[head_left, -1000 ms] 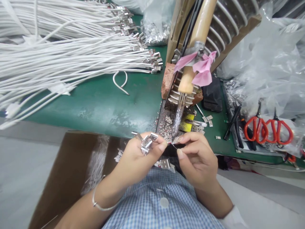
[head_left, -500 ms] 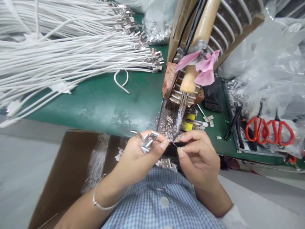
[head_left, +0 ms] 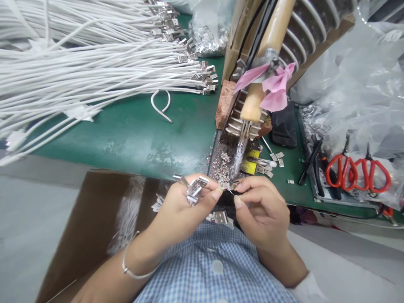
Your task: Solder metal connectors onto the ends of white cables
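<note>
My left hand is closed round a bunch of small metal terminals whose ends stick up between the fingers; its thumb and forefinger pinch one at the tip. My right hand is closed in a pinch on a thin solder wire, held against that terminal. Both meet just below the tip of a wooden-handled soldering iron, which hangs slanted over a tray of solder scraps at the green table's front edge.
A big pile of white wires with metal terminals covers the left of the table. Red-handled scissors and black pliers lie at the right beside clear plastic bags. A brown cardboard box stands below the table edge at my left.
Both hands have stayed together under the iron's tip, with only slight shifts of the fingers. The view has drifted a little.
</note>
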`<state>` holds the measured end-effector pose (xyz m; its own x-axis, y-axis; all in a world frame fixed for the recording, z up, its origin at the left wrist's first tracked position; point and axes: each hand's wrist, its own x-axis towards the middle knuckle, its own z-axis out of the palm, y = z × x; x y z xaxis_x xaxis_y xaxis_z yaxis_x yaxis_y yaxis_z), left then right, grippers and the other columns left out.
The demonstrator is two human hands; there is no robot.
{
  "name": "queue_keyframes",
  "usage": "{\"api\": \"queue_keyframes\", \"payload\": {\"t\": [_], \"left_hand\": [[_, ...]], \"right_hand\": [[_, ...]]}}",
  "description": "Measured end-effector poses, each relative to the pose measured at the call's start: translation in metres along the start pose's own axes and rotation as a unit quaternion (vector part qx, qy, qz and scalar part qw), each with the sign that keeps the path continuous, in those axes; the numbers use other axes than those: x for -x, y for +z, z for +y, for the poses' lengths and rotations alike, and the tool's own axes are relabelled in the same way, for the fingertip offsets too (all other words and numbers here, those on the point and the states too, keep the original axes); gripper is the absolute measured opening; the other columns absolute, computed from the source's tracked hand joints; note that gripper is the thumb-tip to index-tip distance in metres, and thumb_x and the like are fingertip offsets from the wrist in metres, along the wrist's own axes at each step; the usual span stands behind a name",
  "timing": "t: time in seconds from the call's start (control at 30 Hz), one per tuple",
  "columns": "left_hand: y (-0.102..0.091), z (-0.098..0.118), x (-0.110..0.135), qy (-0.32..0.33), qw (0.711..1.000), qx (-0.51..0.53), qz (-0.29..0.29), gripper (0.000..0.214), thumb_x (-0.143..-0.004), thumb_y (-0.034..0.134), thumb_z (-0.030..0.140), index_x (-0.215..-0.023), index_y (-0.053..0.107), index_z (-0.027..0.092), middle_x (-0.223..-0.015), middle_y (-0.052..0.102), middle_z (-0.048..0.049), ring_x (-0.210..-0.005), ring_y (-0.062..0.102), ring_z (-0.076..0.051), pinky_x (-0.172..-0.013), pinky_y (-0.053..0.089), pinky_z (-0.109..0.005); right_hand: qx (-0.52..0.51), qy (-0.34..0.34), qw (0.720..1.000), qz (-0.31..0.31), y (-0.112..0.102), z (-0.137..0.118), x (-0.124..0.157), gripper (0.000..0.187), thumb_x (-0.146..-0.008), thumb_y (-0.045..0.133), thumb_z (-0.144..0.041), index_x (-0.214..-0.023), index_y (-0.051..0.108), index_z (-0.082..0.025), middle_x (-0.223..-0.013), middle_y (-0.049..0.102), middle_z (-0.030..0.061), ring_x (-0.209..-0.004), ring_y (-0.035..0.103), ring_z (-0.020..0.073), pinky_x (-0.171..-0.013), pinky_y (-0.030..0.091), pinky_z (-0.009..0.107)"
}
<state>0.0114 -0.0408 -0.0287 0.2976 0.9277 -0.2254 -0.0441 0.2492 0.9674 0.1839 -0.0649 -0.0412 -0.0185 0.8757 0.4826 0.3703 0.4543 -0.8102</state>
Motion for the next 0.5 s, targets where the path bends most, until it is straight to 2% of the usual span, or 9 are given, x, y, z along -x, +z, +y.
{"api": "queue_keyframes", "payload": {"t": [0.2,0.33,0.4,0.5], "left_hand": [[-0.002,0.003,-0.003,-0.004,1.000,-0.008,-0.002,0.010,-0.085,0.064,0.020,-0.075,0.066,0.017,-0.059,0.057,0.0053,-0.050,0.049,-0.006,-0.046,0.040,-0.015],[-0.009,0.002,-0.007,-0.044,0.997,-0.011,-0.067,0.014,-0.083,0.065,0.028,-0.074,0.066,0.017,-0.051,0.044,0.0073,-0.043,0.037,-0.007,-0.040,0.031,-0.018],[-0.010,0.002,-0.008,-0.058,0.994,-0.014,-0.087,0.017,-0.083,0.065,0.031,-0.072,0.066,0.017,-0.050,0.042,0.0070,-0.044,0.036,-0.007,-0.039,0.030,-0.018],[-0.008,0.004,-0.008,-0.048,0.997,-0.020,-0.055,0.016,-0.082,0.065,0.028,-0.072,0.066,0.017,-0.054,0.049,0.0049,-0.048,0.043,-0.008,-0.044,0.036,-0.018]], "right_hand": [[-0.047,0.047,0.998,-0.015,-0.003,0.000,-0.001,0.020,-0.079,0.063,-0.001,-0.082,0.063,-0.021,-0.093,0.063,-0.0013,-0.085,0.061,0.0127,-0.077,0.052,0.027],[-0.094,0.079,0.992,-0.025,-0.005,-0.001,-0.004,0.019,-0.080,0.062,-0.002,-0.080,0.063,-0.021,-0.090,0.063,-0.0025,-0.081,0.061,0.0118,-0.074,0.051,0.027],[-0.109,0.089,0.990,-0.028,-0.005,-0.002,-0.005,0.019,-0.080,0.062,-0.002,-0.079,0.063,-0.021,-0.089,0.062,-0.0026,-0.080,0.061,0.0118,-0.072,0.051,0.027],[-0.099,0.093,0.990,-0.031,-0.005,-0.002,-0.005,0.020,-0.080,0.062,-0.001,-0.079,0.063,-0.021,-0.091,0.061,-0.0021,-0.082,0.060,0.0123,-0.074,0.050,0.028]]}}
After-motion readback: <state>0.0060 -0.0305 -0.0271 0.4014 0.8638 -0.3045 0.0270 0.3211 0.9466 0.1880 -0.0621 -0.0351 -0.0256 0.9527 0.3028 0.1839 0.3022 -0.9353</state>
